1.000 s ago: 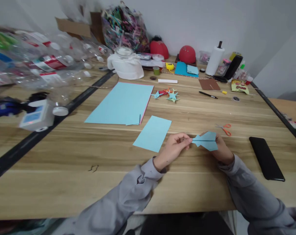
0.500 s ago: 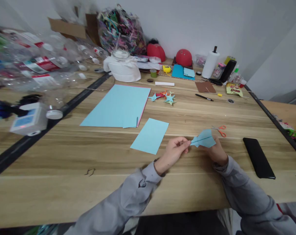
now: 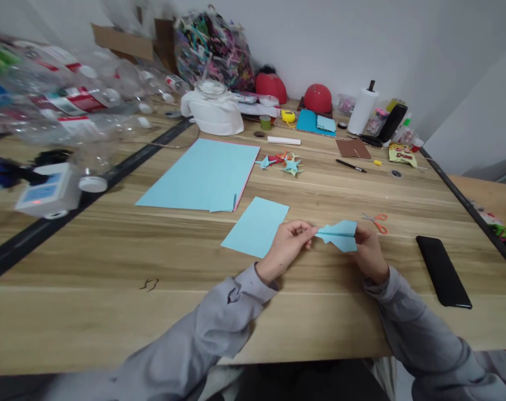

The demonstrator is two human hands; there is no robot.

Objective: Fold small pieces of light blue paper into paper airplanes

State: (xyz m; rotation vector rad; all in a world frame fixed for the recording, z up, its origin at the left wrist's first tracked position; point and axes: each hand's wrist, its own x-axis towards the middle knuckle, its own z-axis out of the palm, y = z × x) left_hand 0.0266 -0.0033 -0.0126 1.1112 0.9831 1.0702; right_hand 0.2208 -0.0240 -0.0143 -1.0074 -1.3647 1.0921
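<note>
Apparently mid-folding, the creased blue paper is pinched at opposite ends by the left hand and right hand, careful alignment seemingly being called for next.

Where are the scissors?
Head view, right of centre: the scissors lie just beyond the right hand, left of the phone.

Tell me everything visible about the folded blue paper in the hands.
The folded paper is light blue, narrow at its left tip, flaring rightward, with stepped edges and a dark lengthwise crease. The left hand pinches the tip; the right hand holds the wide end. It appears raised above the table, underside hidden.
</note>
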